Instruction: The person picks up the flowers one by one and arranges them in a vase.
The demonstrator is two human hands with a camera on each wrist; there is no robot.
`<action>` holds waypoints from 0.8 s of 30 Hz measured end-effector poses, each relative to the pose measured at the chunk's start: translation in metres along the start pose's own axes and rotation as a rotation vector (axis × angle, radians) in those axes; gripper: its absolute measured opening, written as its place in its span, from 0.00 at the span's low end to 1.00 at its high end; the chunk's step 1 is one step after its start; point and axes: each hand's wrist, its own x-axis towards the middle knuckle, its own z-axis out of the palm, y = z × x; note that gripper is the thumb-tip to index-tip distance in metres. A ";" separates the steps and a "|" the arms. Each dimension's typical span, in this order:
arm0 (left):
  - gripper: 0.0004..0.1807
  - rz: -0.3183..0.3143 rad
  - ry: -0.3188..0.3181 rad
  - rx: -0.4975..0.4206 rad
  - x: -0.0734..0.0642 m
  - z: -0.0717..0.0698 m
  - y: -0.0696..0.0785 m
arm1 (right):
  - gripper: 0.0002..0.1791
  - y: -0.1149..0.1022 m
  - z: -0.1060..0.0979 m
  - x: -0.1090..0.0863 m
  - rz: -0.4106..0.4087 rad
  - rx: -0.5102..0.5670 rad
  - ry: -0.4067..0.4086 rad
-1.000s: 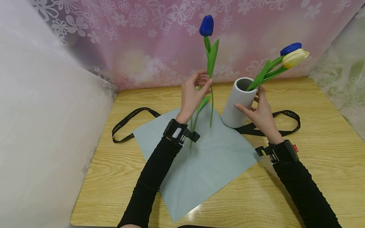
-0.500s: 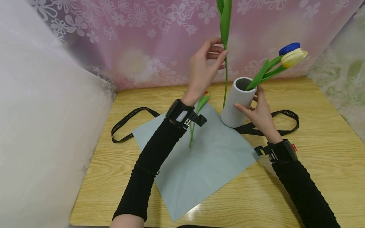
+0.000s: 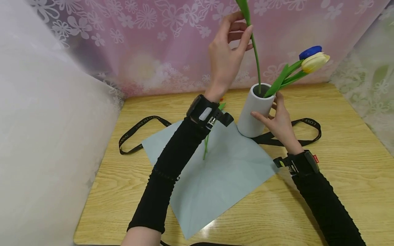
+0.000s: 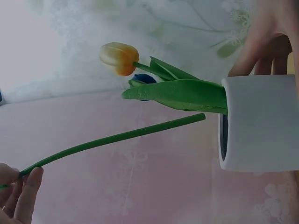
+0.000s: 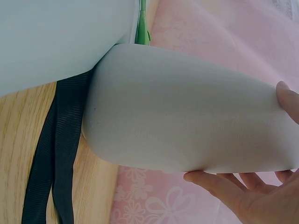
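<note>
High over the table, my left hand (image 3: 229, 51) pinches the green stem (image 3: 255, 56) of a tulip between thumb and fingers. Its blossom is out of the head view. The stem's lower end overlaps the mouth of a white vase (image 3: 253, 114) there; in the left wrist view, the stem tip (image 4: 201, 116) is just short of the rim. My right hand (image 3: 281, 124) grips the vase around its right side, thumb in front. Leaning right out of the vase are a yellow tulip (image 3: 315, 63) and a blue tulip (image 3: 310, 52).
A light blue-grey sheet of paper (image 3: 227, 177) covers the middle of the wooden table (image 3: 344, 136). On it lie other green stems (image 3: 205, 147), partly behind my left wrist. Black lettered ribbon (image 3: 320, 131) loops out on both sides. A pink floral curtain (image 3: 154, 44) hangs behind.
My left hand has lifted the blue tulip up and to the right, from above the paper to over the vase mouth. My right hand has stayed on the vase.
</note>
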 end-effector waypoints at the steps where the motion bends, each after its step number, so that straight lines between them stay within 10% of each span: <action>1: 0.19 0.007 0.000 -0.006 0.000 0.001 -0.001 | 0.53 0.000 0.000 0.000 0.000 -0.003 0.001; 10: 0.18 0.073 -0.115 0.087 -0.017 0.014 -0.020 | 0.52 -0.001 0.001 0.000 -0.006 -0.002 0.000; 24: 0.18 -0.042 -0.381 0.319 -0.046 0.028 -0.051 | 0.53 0.000 0.000 0.001 -0.009 -0.001 -0.006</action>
